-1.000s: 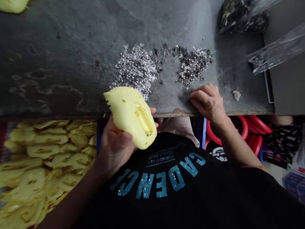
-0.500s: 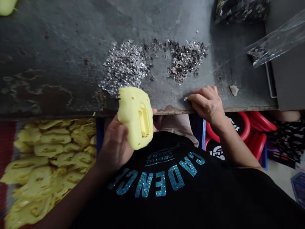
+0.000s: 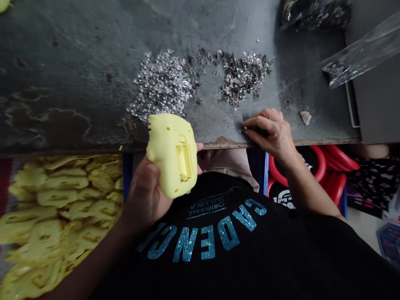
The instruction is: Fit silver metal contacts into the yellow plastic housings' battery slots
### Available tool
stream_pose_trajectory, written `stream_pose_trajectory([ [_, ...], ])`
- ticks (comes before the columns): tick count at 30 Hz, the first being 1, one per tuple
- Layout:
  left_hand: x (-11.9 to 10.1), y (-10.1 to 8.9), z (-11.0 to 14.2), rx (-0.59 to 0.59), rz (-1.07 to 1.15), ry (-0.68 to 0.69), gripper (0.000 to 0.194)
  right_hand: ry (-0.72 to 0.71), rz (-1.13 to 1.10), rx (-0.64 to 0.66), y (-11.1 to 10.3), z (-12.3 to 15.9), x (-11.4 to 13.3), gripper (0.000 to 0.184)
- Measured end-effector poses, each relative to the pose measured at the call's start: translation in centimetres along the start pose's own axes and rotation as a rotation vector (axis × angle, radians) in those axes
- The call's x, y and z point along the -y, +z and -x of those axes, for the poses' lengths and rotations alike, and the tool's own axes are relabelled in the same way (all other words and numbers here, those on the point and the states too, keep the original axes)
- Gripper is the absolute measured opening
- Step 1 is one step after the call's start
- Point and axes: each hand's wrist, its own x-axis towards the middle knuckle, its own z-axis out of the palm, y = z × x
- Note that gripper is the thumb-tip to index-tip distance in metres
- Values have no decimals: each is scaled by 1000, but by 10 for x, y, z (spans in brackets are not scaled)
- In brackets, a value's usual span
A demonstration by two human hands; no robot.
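My left hand (image 3: 145, 189) grips a pale yellow moulded plastic piece (image 3: 171, 156) just below the table edge, with a rectangular recess facing up and rough trimmed bits along its upper left side. My right hand (image 3: 270, 135) rests on the grey table (image 3: 62, 50) near its front edge. Its fingertips pinch a small shiny scrap (image 3: 243, 130). Above the hands lie a silvery heap of metal scraps (image 3: 162, 85) and a darker heap of similar scraps (image 3: 242, 79).
A mound of yellow moulded pieces (image 3: 56, 216) sits below the table at left. Red rings (image 3: 334, 187) lie below it at right. A clear plastic bag (image 3: 359, 50) and a dark bag of scraps (image 3: 315, 14) lie at the far edge. My black sequinned shirt (image 3: 203, 246) fills the bottom.
My left hand has turned the yellow piece more upright. My right fingertips have moved left and closed on the small shiny scrap at the table edge.
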Motion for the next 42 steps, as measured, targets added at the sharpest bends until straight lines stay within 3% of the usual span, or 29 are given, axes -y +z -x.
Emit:
stream_pose_trajectory([
  [4, -5, 5, 2, -30, -122, 97, 69, -26, 77, -7, 0, -4, -7, 15],
  [9, -14, 6, 3, -25, -38, 131, 71, -99, 143, -129, -2, -30, -1, 15],
  [12, -18, 5, 4, -48, 9, 138, 66, -171, 117, -32, 12, -65, 17, 16],
  [15, -20, 4, 5, -51, 45, 147, 66, -152, 132, 104, 32, -98, 32, 17],
  [18, -21, 1, 7, -34, 79, 166, 63, -147, 144, 174, 45, -115, 37, 17],
  [22, -21, -7, 8, -19, 122, 174, 61, -272, 159, 190, 43, -104, 38, 19],
  [26, -17, -11, 3, -21, 109, 211, 68, -386, 174, 84, 29, -72, 32, 25],
  [30, -15, -8, -3, -55, 88, 210, 76, -279, 64, 11, 15, -50, 29, 24],
  [34, -14, -3, -4, -11, 96, 199, 74, -119, 93, -31, 16, -53, 34, 14],
  [39, -13, 4, -2, 47, 190, 133, 75, -110, 193, 60, 34, -72, 36, 11],
  [42, -14, 4, -1, 96, 268, 28, 74, -177, 111, 77, 31, -73, 41, 9],
])
